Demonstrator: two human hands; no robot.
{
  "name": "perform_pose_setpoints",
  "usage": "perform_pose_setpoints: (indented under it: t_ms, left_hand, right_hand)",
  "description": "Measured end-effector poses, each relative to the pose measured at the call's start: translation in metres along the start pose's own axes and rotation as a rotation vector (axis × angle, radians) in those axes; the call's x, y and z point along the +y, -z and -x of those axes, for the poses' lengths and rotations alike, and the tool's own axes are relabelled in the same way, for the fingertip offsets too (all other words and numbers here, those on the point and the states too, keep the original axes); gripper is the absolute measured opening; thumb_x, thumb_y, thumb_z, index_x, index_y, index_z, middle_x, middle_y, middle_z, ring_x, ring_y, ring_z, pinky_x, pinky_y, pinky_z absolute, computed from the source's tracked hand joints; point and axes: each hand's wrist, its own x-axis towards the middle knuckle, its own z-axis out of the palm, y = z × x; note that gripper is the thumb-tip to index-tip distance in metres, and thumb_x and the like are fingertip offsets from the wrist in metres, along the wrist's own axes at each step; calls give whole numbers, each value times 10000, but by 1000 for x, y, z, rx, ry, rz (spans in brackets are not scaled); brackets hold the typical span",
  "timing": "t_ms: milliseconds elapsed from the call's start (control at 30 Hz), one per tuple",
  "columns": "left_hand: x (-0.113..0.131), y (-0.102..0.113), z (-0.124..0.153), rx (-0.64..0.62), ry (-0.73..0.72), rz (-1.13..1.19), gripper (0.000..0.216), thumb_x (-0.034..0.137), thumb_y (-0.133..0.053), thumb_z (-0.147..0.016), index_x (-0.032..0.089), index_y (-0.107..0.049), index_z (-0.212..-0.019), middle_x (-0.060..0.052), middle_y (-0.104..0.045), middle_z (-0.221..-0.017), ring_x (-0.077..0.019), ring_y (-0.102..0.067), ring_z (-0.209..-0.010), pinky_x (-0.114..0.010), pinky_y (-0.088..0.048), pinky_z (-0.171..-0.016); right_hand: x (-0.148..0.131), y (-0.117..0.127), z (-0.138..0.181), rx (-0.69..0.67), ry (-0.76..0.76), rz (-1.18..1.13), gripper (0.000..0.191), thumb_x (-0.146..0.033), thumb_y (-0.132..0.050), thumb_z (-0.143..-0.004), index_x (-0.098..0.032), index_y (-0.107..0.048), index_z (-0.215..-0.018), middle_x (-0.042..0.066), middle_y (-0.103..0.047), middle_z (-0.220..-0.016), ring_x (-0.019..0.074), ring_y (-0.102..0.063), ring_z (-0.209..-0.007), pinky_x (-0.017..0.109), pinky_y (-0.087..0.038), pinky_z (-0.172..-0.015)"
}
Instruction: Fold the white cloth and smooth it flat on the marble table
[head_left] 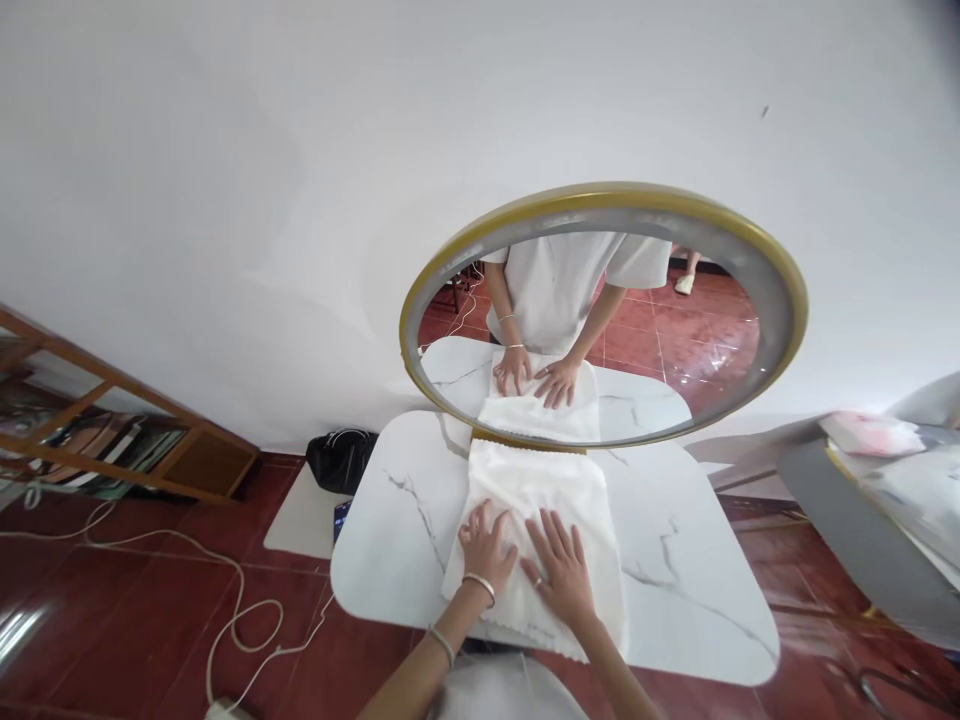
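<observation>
A white cloth (540, 480) with a scalloped edge, perhaps a towel, lies spread on a white marble-patterned table (690, 570). Its near end reaches the table's front edge. My left hand (486, 548) rests on the cloth's left part, fingers apart and slightly bent. On the right, my right hand (559, 562) lies flat on the same cloth with its fingers spread. Neither hand grasps the cloth. Behind it stands an oval mirror (604, 190) with a gold rim, which reflects both hands and the cloth.
A black bag (341, 460) sits left of the table. White cables (240, 610) run across the red tiled floor (112, 610). A wooden shelf (210, 465) with books stands at the far left. Another surface (855, 515) holds plastic-wrapped items at the right. A white wall (225, 180) is behind.
</observation>
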Motion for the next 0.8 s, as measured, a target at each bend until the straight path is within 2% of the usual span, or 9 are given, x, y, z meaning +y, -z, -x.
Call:
perform_pose_setpoints:
  t_ms: [67, 133, 200, 267, 367, 467, 600, 700, 800]
  left_hand:
    - [4, 13, -18, 82, 118, 70, 327, 288, -653, -785, 253, -672, -1110, -154, -466, -1384, -408, -435, -1268, -600, -400, -942]
    - [3, 26, -41, 130, 144, 102, 229, 272, -614, -824, 241, -687, -1039, -155, -486, -1332, -407, -471, -1233, -595, -428, -898]
    - [-2, 36, -67, 108, 101, 142, 187, 305, -581, -868, 249, -679, -1017, -126, -555, -1221, -340, -565, -1127, -512, -494, -825]
    - [-7, 44, -89, 47, 34, 200, 189, 343, -561, -901, 226, -657, -1015, -83, -621, -1081, -232, -633, -966, -397, -538, -759]
    - [-10, 54, -103, -60, -43, 265, 201, 333, -571, -912, 164, -638, -997, -49, -667, -990, -147, -645, -862, -335, -553, -776]
    - [-6, 69, -93, -131, -65, 275, 175, 216, -597, -864, 191, -671, -1020, -61, -697, -1023, -185, -666, -929, -349, -551, -850]
    - [6, 104, -65, -210, -161, 252, 460, 123, -575, -777, 293, -618, -1202, -16, -646, -1222, -205, -663, -996, -343, -536, -893]
    - [17, 134, -50, -316, -412, 167, 560, 108, -517, -791, 316, -529, -1311, -7, -594, -1312, -178, -655, -1005, -318, -520, -890]
    - [26, 159, -40, -400, -676, 86, 534, 97, -462, -840, 302, -513, -1331, -29, -569, -1350, -151, -658, -982, -302, -500, -877]
  right_hand:
    - [-3, 0, 1, -20, -14, -22, 614, -464, -431, -947, -319, -217, -1504, 47, -290, -1543, 274, -268, -1418, 523, -226, -1121]
    - [-6, 1, 2, -44, -20, -40, 600, -477, -437, -940, -325, -258, -1492, 42, -312, -1533, 275, -300, -1404, 524, -245, -1115]
    - [-9, 4, 4, -75, -15, -53, 581, -486, -441, -936, -329, -301, -1477, 35, -335, -1523, 272, -328, -1391, 517, -277, -1104]
    - [-12, 7, 7, -107, -7, -59, 555, -490, -440, -936, -330, -345, -1459, 27, -355, -1512, 265, -348, -1381, 505, -313, -1088]
    - [-15, 12, 10, -145, -11, -69, 515, -492, -436, -938, -329, -409, -1425, 26, -391, -1493, 262, -376, -1366, 494, -351, -1065]
    - [-20, 15, 11, -186, -18, -105, 482, -497, -444, -934, -337, -460, -1389, 33, -428, -1470, 265, -404, -1348, 489, -366, -1057]
    - [-40, 13, 8, -177, -67, -195, 431, -499, -473, -919, -321, -546, -1305, 63, -504, -1405, 281, -455, -1306, 505, -385, -1044]
    - [-64, 12, -1, -139, -136, -336, 404, -476, -515, -894, -284, -575, -1245, 91, -572, -1309, 297, -521, -1231, 531, -419, -1013]
    - [-88, 14, -13, -27, -237, -534, 365, -372, -514, -875, -235, -580, -1207, 119, -617, -1199, 304, -584, -1134, 504, -501, -927]
